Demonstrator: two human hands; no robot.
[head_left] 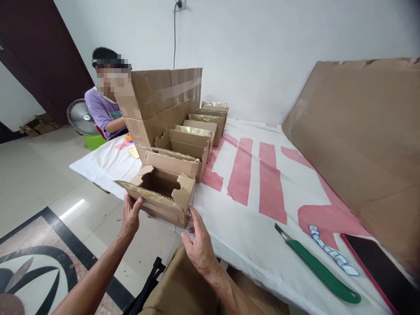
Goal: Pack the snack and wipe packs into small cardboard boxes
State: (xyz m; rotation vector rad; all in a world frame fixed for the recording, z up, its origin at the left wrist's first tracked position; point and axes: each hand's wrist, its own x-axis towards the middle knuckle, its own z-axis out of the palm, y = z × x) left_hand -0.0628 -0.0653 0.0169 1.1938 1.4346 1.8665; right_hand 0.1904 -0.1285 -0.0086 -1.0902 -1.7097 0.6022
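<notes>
An open-topped cardboard box (170,210) stands at the near edge of the cloth-covered table, its front flap leaning outward toward me. My left hand (131,215) is closed on the left part of that flap, thumb on the near face and the other fingers partly hidden. At the box's lower right corner, my right hand (199,245) grips with its fingers against the side and its thumb low in front. Behind this box runs a row of several similar open cardboard boxes (187,142), with shiny tape along some upper edges.
A wall of stacked closed cartons (154,94) rises left of the row. A person (103,109) sits behind it near a fan (82,116). On the right lie a green utility knife (323,267), a paper strip (333,251), a phone (380,267) and a large cardboard sheet (361,131).
</notes>
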